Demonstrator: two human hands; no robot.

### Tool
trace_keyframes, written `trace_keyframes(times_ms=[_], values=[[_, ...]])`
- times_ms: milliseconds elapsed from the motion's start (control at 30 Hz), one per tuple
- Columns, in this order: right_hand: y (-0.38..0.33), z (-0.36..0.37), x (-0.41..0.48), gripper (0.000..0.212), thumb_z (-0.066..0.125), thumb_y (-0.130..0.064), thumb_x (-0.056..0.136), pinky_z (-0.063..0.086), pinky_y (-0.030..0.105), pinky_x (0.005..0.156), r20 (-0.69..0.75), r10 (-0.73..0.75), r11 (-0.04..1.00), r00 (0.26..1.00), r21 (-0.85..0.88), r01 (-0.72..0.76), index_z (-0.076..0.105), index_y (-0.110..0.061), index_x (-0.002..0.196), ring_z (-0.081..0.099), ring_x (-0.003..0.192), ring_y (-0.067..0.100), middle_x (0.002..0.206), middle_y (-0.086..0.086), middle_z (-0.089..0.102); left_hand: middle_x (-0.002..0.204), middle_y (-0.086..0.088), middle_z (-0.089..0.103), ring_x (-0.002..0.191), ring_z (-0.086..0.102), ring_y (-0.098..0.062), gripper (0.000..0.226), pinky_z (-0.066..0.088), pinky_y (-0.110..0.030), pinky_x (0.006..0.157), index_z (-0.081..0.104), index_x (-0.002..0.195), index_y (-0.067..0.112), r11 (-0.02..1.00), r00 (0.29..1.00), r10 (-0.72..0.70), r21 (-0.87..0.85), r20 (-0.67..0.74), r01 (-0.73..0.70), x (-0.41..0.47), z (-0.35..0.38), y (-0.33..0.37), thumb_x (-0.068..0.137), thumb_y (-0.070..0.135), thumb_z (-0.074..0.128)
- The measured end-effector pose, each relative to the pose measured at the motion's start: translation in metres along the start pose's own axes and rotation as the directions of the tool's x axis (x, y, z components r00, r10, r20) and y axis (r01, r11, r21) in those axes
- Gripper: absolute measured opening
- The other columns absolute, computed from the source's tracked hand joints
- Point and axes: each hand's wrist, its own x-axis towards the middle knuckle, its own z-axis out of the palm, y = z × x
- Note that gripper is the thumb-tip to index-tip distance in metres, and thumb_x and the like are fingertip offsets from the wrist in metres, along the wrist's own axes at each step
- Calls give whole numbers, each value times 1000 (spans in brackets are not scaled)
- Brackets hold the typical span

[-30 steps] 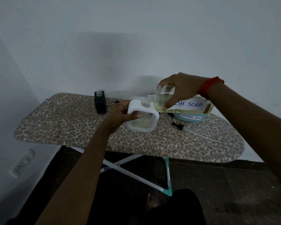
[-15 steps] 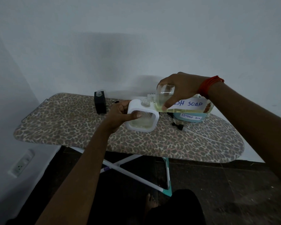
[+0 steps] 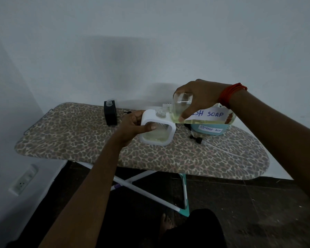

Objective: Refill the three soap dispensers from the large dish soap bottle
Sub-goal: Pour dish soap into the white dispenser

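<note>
A white square soap dispenser [image 3: 171, 130] with a clear window stands on the leopard-print ironing board [image 3: 75, 140]; pale yellow liquid shows low inside it. My left hand [image 3: 134, 126] grips its left side, thumb across the window. My right hand [image 3: 199, 97] grips the large clear dish soap bottle [image 3: 206, 115], tipped on its side with its neck over the dispenser's open top. A black dispenser [image 3: 110, 112] with an open clear neck stands at the back left. A third dispenser is not visible.
A light blue tub labelled "storage box" [image 3: 210, 129] sits behind the bottle. A black pump head with a clear tube [image 3: 197, 139] lies on the board to the right. A wall runs close behind; a wall socket [image 3: 23, 179] sits low on the left.
Hardly anything differs: the bottle and my right hand have lifted very slightly, and the dispenser and my left hand stay in place.
</note>
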Motion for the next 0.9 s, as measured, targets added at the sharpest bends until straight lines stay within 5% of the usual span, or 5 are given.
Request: trace_keyframes(times_ms=[267, 900], values=[[0, 1, 0, 62, 87, -58, 63, 52, 46, 96, -8, -5, 1000, 1000, -6, 5, 65, -33, 115, 65, 101, 22, 107, -2, 72, 119, -14, 73, 107, 71, -31, 48, 60, -39, 83, 70, 123, 18, 1000, 1000, 5, -19, 8, -5, -1, 1, 2, 77, 16, 83], [-2, 1, -2, 64, 87, -60, 61, 53, 44, 94, -7, 3, 1000, 1000, 3, -3, 64, -35, 115, 66, 97, 21, 103, -2, 72, 119, -13, 73, 107, 71, -29, 50, 59, -37, 82, 67, 128, 10, 999, 1000, 13, -34, -1, -13, -1, 0, -1, 80, 6, 80]])
